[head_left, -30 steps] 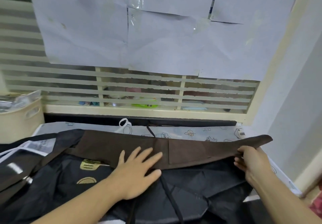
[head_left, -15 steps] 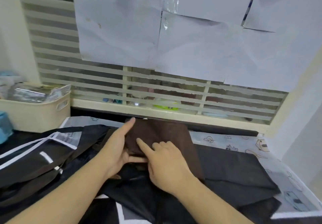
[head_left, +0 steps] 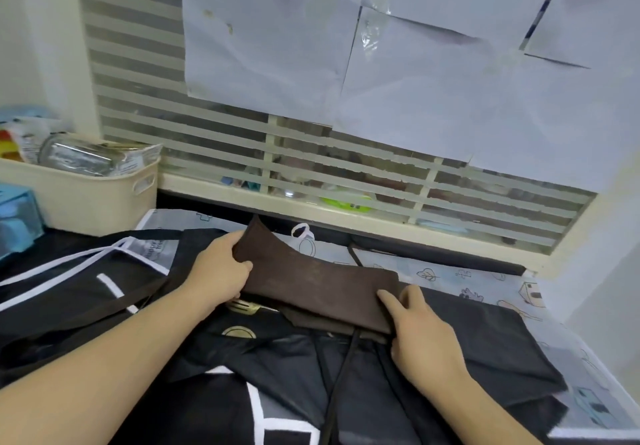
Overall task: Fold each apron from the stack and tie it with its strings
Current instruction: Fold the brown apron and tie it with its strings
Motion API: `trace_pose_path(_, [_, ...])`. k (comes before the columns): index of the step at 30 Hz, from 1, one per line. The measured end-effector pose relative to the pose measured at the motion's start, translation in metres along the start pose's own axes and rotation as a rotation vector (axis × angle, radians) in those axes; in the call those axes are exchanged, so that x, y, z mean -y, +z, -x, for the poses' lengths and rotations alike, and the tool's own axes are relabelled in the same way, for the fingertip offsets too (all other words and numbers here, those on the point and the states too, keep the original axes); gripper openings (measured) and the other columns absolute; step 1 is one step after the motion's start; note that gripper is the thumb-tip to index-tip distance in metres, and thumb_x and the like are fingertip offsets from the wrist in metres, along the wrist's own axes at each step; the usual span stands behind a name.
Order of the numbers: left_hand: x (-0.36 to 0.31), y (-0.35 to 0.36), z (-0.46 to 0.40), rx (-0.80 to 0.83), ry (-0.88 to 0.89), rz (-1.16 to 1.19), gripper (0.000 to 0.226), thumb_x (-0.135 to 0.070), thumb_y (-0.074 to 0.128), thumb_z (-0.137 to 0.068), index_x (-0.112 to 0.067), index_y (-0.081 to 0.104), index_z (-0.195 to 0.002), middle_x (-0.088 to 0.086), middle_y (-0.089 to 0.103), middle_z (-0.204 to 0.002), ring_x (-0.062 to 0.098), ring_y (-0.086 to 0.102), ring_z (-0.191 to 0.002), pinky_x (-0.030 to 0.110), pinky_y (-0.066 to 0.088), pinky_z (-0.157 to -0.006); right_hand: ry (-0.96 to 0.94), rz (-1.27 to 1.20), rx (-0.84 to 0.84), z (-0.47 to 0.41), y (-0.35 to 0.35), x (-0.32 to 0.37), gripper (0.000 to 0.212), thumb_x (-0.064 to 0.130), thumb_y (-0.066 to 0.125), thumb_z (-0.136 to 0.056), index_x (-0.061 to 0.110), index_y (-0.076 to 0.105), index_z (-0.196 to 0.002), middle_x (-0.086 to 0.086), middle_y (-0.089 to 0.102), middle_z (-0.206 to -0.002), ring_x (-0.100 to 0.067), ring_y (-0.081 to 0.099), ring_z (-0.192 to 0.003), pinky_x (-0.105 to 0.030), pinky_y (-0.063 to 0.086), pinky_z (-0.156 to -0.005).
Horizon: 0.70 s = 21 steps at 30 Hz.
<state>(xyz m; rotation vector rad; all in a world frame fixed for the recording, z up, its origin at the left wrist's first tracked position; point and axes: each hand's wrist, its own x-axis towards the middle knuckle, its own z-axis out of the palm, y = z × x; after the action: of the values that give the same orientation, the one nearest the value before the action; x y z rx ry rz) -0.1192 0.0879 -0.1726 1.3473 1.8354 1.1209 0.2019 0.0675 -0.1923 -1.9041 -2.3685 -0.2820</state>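
Observation:
A brown apron [head_left: 318, 283], folded into a narrow strip, lies across a stack of black aprons [head_left: 277, 368] in the middle of the table. My left hand [head_left: 221, 271] grips the strip's left end, which curls upward. My right hand [head_left: 419, 330] holds its right end, thumb on top and fingers tucked under the edge. Thin dark strings [head_left: 341, 372] hang from under the strip toward me. A black apron with white trim [head_left: 86, 285] spreads out to the left.
A cream basket [head_left: 86, 195] filled with packets stands at the back left, with a blue box [head_left: 17, 216] beside it. A patterned table cover [head_left: 485, 282] shows at the back and right. The window sill [head_left: 346, 209] and blinds rise directly behind.
The long brown strip was folded in half to the left, then pressed flat. Now both hands have moved apart to its two ends and hold them, the left end lifted.

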Motion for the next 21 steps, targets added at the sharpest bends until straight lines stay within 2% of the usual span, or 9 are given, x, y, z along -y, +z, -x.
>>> trace_pose_path(2, [0.005, 0.004, -0.001, -0.063, 0.043, -0.189, 0.062, -0.008, 0.063, -0.099, -0.025, 0.046, -0.156, 0.008, 0.061, -0.144, 0.032, 0.06, -0.125, 0.036, 0.05, -0.101, 0.004, -0.07, 0.03, 0.003, 0.002, -0.004, 0.071, 0.018, 0.053, -0.09, 0.035, 0.035, -0.156, 0.004, 0.033, -0.125, -0.019, 0.055, -0.096, -0.029, 0.045, -0.064])
trace_pose_path(3, [0.007, 0.007, 0.0, -0.076, 0.051, -0.243, 0.066, -0.008, 0.063, -0.099, -0.023, 0.041, -0.159, 0.012, 0.059, -0.146, 0.033, 0.058, -0.129, 0.038, 0.047, -0.104, 0.006, -0.108, 0.042, 0.002, 0.004, -0.007, 0.07, 0.021, 0.053, -0.09, 0.035, 0.036, -0.156, 0.006, 0.032, -0.125, -0.018, 0.054, -0.098, -0.029, 0.048, -0.067])
trace_pose_path(5, [0.009, 0.014, 0.005, -0.084, 0.071, -0.426, 0.068, -0.011, 0.06, -0.098, -0.019, 0.033, -0.161, 0.016, 0.056, -0.141, 0.035, 0.058, -0.123, 0.041, 0.049, -0.095, 0.002, -0.189, 0.092, -0.002, 0.004, -0.013, 0.072, 0.029, 0.052, -0.085, 0.035, 0.039, -0.155, 0.009, 0.032, -0.126, -0.017, 0.05, -0.11, -0.028, 0.051, -0.086])
trace_pose_path(8, [0.004, 0.027, 0.011, -0.197, 0.267, -0.85, 0.067, -0.019, 0.063, -0.091, -0.013, 0.037, -0.153, 0.015, 0.043, -0.145, 0.035, 0.044, -0.131, 0.044, 0.041, -0.106, 0.0, -0.318, 0.157, -0.014, -0.01, -0.016, 0.08, 0.043, 0.049, -0.075, 0.035, 0.044, -0.154, 0.012, 0.037, -0.138, -0.014, 0.033, -0.132, -0.029, 0.032, -0.114])
trace_pose_path(10, [-0.007, 0.04, 0.01, -0.142, 0.469, -0.817, 0.066, -0.021, 0.059, -0.094, -0.016, 0.039, -0.156, 0.011, 0.033, -0.159, 0.031, 0.033, -0.144, 0.044, 0.031, -0.118, 0.002, -0.453, 0.097, -0.025, -0.021, -0.008, 0.071, 0.039, 0.049, -0.083, 0.032, 0.047, -0.153, 0.013, 0.04, -0.147, -0.011, 0.029, -0.139, -0.029, 0.027, -0.117])
trace_pose_path(13, [-0.017, 0.065, 0.006, 0.119, 0.624, -0.716, 0.061, -0.034, 0.048, -0.106, -0.028, 0.03, -0.164, -0.002, 0.017, -0.172, 0.021, 0.02, -0.156, 0.037, 0.02, -0.126, -0.011, -0.602, -0.034, -0.045, -0.019, 0.019, 0.055, 0.027, 0.043, -0.103, 0.028, 0.043, -0.158, 0.012, 0.04, -0.16, -0.007, 0.03, -0.148, -0.026, 0.027, -0.12])
trace_pose_path(15, [-0.009, 0.083, 0.004, 0.231, 0.575, -0.772, 0.06, -0.047, 0.04, -0.107, -0.04, 0.022, -0.165, -0.008, 0.008, -0.175, 0.017, 0.007, -0.161, 0.039, 0.01, -0.131, -0.075, -0.501, 0.025, -0.052, 0.001, 0.03, 0.054, 0.035, 0.033, -0.11, 0.032, 0.03, -0.164, 0.01, 0.024, -0.171, -0.01, 0.016, -0.157, -0.029, 0.013, -0.128])
trace_pose_path(17, [0.005, 0.09, 0.001, 0.308, 0.403, -0.868, 0.063, -0.065, 0.024, -0.104, -0.051, 0.007, -0.163, -0.013, -0.002, -0.175, 0.016, -0.006, -0.162, 0.046, -0.002, -0.131, -0.085, -0.327, 0.159, -0.051, 0.024, 0.029, 0.056, 0.047, 0.019, -0.111, 0.04, 0.013, -0.166, 0.011, 0.005, -0.175, -0.011, -0.002, -0.161, -0.034, 0.001, -0.131])
trace_pose_path(21, [0.015, 0.082, -0.005, 0.352, 0.274, -0.955, 0.078, -0.089, 0.011, -0.088, -0.06, -0.008, -0.158, -0.02, -0.013, -0.173, 0.025, -0.017, -0.161, 0.053, -0.011, -0.128, -0.034, -0.26, 0.214, -0.052, 0.041, 0.023, 0.059, 0.056, 0.012, -0.109, 0.044, 0.003, -0.165, 0.015, -0.008, -0.174, -0.008, -0.012, -0.16, -0.036, -0.006, -0.13])
